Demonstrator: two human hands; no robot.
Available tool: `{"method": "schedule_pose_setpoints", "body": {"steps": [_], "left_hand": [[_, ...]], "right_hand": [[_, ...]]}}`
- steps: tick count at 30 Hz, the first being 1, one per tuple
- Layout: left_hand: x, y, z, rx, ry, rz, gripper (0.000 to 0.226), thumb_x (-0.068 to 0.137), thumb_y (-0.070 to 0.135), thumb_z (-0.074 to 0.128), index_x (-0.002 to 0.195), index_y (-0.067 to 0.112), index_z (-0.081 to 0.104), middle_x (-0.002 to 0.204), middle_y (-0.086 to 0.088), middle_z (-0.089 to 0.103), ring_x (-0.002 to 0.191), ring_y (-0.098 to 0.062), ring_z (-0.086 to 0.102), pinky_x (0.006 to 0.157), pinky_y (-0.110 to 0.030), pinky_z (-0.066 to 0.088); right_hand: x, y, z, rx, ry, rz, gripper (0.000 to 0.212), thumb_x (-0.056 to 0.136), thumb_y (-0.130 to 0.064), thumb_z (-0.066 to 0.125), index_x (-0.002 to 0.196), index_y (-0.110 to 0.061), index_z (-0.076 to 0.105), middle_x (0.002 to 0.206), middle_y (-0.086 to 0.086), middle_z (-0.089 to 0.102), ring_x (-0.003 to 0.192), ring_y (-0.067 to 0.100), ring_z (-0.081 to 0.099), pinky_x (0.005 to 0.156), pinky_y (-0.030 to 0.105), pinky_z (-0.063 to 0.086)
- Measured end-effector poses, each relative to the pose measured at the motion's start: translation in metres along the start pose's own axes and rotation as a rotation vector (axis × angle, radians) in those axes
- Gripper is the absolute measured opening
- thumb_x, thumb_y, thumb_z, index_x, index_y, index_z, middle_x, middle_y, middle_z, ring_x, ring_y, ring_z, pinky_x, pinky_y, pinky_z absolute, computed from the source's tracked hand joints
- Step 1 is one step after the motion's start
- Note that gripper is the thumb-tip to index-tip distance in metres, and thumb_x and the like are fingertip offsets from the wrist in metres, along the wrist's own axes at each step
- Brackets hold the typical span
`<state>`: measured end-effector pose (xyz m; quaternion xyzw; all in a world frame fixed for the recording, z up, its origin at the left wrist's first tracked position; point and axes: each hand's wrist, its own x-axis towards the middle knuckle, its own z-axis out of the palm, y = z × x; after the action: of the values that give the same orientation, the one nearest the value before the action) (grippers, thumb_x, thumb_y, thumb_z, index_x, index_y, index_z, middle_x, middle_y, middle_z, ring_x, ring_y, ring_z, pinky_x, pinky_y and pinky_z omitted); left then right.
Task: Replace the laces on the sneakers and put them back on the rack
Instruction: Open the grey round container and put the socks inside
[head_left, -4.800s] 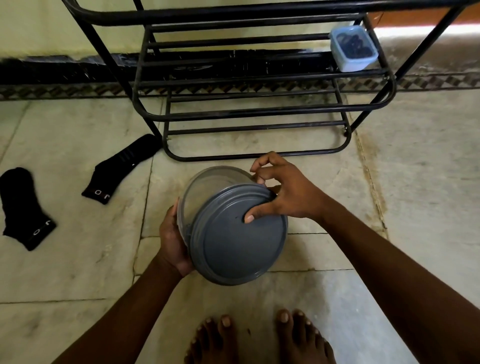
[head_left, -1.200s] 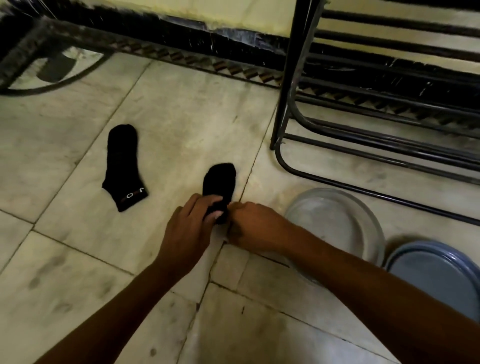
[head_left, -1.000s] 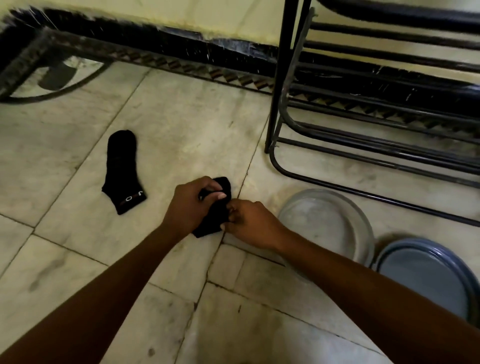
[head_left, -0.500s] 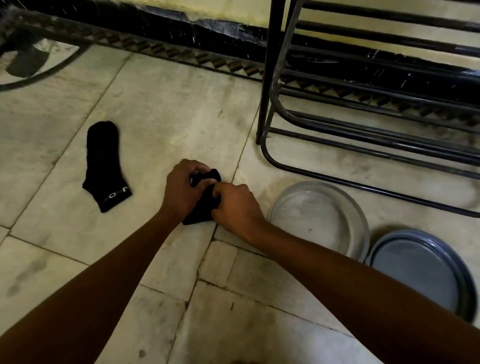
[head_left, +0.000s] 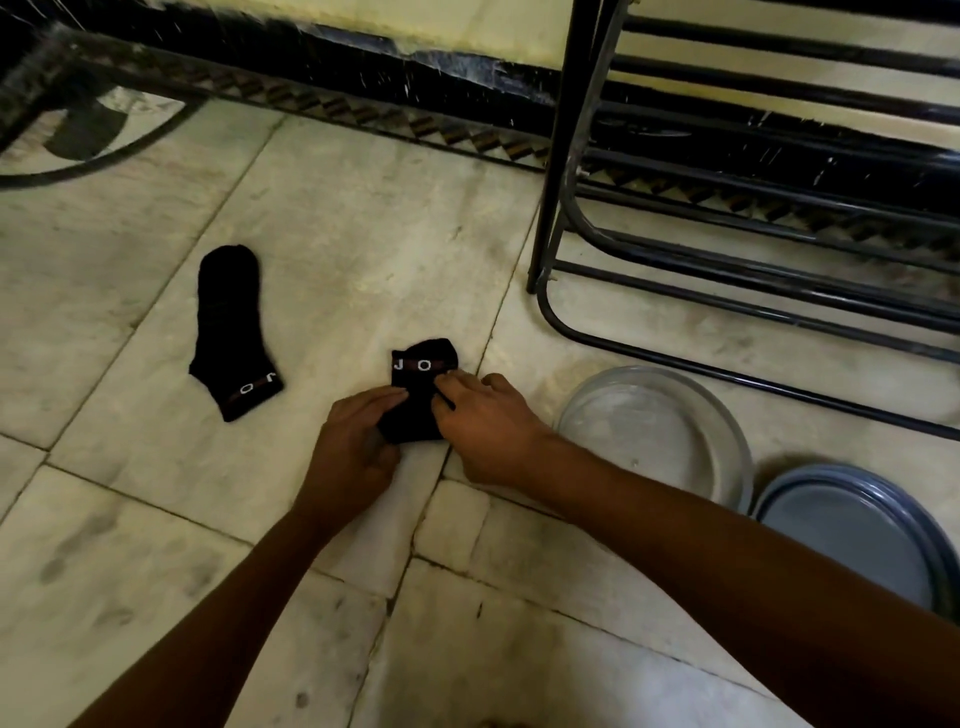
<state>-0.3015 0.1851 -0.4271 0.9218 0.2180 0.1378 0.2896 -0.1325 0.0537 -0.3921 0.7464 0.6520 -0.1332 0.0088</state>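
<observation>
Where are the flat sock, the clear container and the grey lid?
flat sock (head_left: 228, 322), head view, middle of its body
clear container (head_left: 654, 436), head view, its bare base
grey lid (head_left: 852, 535), head view, centre of its face

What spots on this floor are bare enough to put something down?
Bare tiles lie between the flat sock and the folded sock, and behind both up to the wall. Crowded: the clear tub and grey lid beside the rack, past the right hand.
</observation>
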Motion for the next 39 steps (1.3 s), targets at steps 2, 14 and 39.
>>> {"method": "schedule_pose_setpoints", "body": {"steps": [2, 14, 39], "left_hand": [[0.005, 0.001, 0.001, 0.028, 0.028, -0.01, 0.037, 0.081, 0.003, 0.073, 0.118, 0.005, 0.072, 0.125, -0.012, 0.069, 0.117, -0.019, 0.055, 0.102, -0.03, 0.044], [0.034, 0.029, 0.01, -0.085, 0.153, -0.363, 0.027, 0.104, 0.039, 0.054, 0.1, 0.014, 0.062, 0.083, 0.003, 0.067, 0.074, -0.008, 0.064, 0.062, -0.029, 0.051], [0.061, 0.102, -0.01, -0.781, -0.003, -0.54, 0.024, 0.097, 0.015, 0.068, 0.121, 0.017, 0.068, 0.101, 0.003, 0.076, 0.09, -0.01, 0.076, 0.073, -0.025, 0.061]], "right_hand": [[0.004, 0.003, -0.001, 0.015, 0.046, -0.019, 0.047, 0.082, -0.01, 0.063, 0.129, -0.003, 0.061, 0.14, 0.018, 0.053, 0.129, 0.036, 0.05, 0.096, 0.045, 0.041], [0.016, 0.022, -0.008, 0.698, 0.151, 0.299, 0.013, 0.097, -0.02, 0.05, 0.098, -0.009, 0.056, 0.088, 0.018, 0.065, 0.079, 0.035, 0.062, 0.066, 0.042, 0.053], [-0.021, 0.039, -0.059, 0.919, 0.291, 0.35, 0.027, 0.087, -0.01, 0.072, 0.11, -0.019, 0.062, 0.103, 0.001, 0.067, 0.093, 0.014, 0.063, 0.073, 0.021, 0.049]]}}
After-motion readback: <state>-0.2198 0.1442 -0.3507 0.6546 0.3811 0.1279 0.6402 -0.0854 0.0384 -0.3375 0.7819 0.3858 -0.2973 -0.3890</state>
